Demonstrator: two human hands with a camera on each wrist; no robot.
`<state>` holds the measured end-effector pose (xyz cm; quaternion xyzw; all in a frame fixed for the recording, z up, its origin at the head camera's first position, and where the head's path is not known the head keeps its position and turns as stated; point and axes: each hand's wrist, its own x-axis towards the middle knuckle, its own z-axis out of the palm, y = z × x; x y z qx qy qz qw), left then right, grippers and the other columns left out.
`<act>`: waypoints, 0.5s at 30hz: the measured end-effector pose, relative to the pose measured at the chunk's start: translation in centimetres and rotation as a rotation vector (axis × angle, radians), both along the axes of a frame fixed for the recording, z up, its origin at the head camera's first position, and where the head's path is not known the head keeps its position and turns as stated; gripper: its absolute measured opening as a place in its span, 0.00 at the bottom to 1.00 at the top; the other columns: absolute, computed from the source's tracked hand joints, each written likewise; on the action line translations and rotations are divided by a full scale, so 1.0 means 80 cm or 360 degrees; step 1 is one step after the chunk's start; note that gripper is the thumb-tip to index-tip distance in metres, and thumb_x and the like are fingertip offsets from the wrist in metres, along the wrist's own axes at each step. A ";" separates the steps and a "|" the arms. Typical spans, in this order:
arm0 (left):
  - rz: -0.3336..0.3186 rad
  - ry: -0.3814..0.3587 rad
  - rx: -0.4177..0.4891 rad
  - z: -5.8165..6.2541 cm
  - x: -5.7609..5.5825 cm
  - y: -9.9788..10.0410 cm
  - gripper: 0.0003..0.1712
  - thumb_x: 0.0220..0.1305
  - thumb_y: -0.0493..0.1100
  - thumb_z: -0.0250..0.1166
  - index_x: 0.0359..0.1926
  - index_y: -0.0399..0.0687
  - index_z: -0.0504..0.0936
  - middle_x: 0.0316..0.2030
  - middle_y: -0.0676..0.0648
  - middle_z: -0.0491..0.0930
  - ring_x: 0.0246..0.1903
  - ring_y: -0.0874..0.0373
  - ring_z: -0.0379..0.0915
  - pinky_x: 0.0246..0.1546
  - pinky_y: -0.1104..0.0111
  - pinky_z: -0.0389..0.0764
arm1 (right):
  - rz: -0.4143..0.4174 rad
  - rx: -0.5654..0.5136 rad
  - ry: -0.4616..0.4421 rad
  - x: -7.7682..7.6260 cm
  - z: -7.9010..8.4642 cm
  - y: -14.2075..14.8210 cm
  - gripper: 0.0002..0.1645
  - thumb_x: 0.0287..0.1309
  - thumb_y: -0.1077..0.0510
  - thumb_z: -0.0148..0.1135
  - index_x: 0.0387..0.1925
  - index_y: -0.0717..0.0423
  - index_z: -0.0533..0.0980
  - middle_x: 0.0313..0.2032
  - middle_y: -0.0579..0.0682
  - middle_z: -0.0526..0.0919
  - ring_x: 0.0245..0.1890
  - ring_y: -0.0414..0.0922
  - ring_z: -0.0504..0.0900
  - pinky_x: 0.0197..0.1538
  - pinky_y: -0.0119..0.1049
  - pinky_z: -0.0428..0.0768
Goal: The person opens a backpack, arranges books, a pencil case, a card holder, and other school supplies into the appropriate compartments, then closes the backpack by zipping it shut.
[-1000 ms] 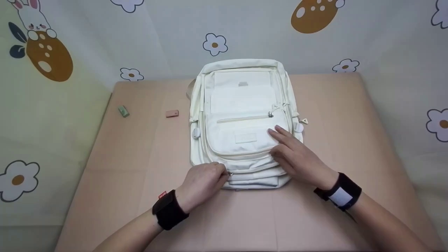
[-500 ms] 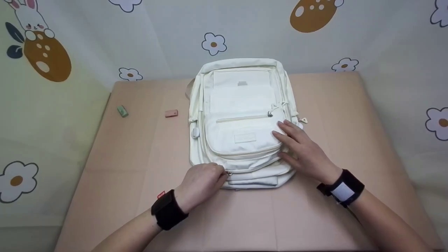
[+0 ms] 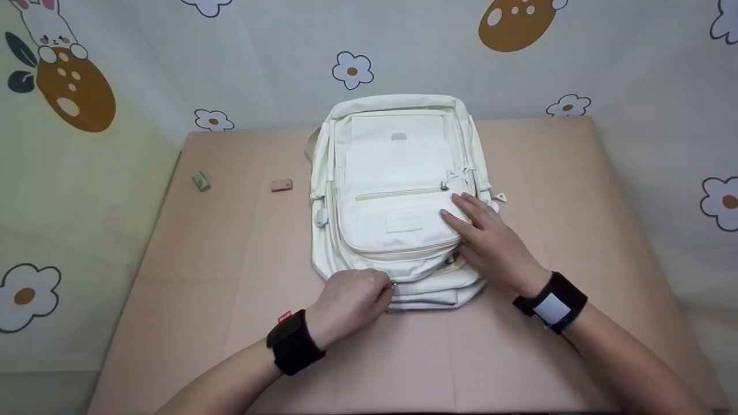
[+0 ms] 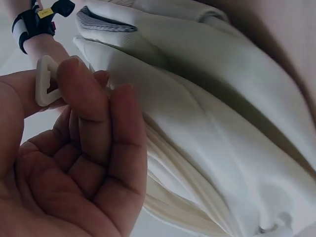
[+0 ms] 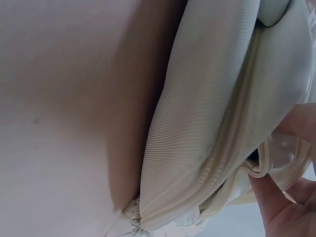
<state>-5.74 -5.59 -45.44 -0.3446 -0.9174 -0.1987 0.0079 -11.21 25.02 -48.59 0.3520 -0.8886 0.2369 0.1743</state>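
Observation:
A cream backpack lies front side up on the table, its lower end toward me. At that lower edge my left hand pinches a zipper pull, a pale triangular loop held between thumb and curled finger. My right hand is at the lower right side of the bag, two fingers lying over the front pocket. In the right wrist view, thumb and finger grip the zippered fabric edge, where a dark gap shows between the zipper sides.
A small green block and a small pink block lie on the table left of the backpack. Another zipper pull sits on the front pocket. A printed cloth hangs behind the table.
My left hand has moved a little right along the lower zipper with the pull. My right hand shifted up and outward, then slightly back left, and a dark gap shows beside it.

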 end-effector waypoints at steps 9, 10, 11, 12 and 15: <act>-0.0065 0.0036 -0.0070 0.002 -0.006 0.044 0.17 0.69 0.43 0.63 0.21 0.54 0.76 0.17 0.59 0.70 0.15 0.64 0.64 0.15 0.66 0.69 | -0.0027 0.0043 -0.0031 0.001 0.002 -0.001 0.46 0.54 0.72 0.69 0.73 0.49 0.69 0.74 0.60 0.64 0.73 0.60 0.62 0.64 0.58 0.73; -0.0068 0.0028 -0.0078 0.002 -0.006 0.044 0.16 0.70 0.45 0.63 0.22 0.54 0.78 0.17 0.59 0.71 0.16 0.64 0.65 0.16 0.66 0.69 | -0.0028 0.0044 -0.0033 0.001 0.001 -0.001 0.45 0.54 0.72 0.70 0.73 0.49 0.69 0.74 0.60 0.64 0.73 0.60 0.62 0.64 0.58 0.73; -0.0072 0.0023 -0.0080 0.003 -0.006 0.043 0.15 0.70 0.46 0.64 0.23 0.54 0.79 0.18 0.59 0.72 0.16 0.64 0.65 0.16 0.67 0.69 | -0.0028 0.0045 -0.0033 0.001 0.002 -0.001 0.45 0.54 0.71 0.70 0.73 0.49 0.69 0.74 0.60 0.64 0.73 0.60 0.62 0.64 0.58 0.73; -0.0078 0.0028 -0.0080 0.003 -0.007 0.041 0.15 0.70 0.48 0.64 0.24 0.54 0.80 0.18 0.59 0.73 0.16 0.64 0.66 0.16 0.67 0.69 | -0.0028 0.0044 -0.0037 0.001 0.002 -0.001 0.45 0.54 0.71 0.70 0.73 0.49 0.69 0.74 0.60 0.64 0.73 0.60 0.62 0.64 0.58 0.73; -0.0120 0.0105 -0.0026 0.004 -0.007 0.028 0.13 0.70 0.51 0.66 0.28 0.53 0.83 0.20 0.58 0.75 0.18 0.64 0.68 0.18 0.68 0.70 | -0.0029 0.0038 -0.0039 0.002 0.002 -0.001 0.45 0.54 0.72 0.70 0.73 0.50 0.69 0.74 0.60 0.64 0.74 0.60 0.62 0.64 0.59 0.73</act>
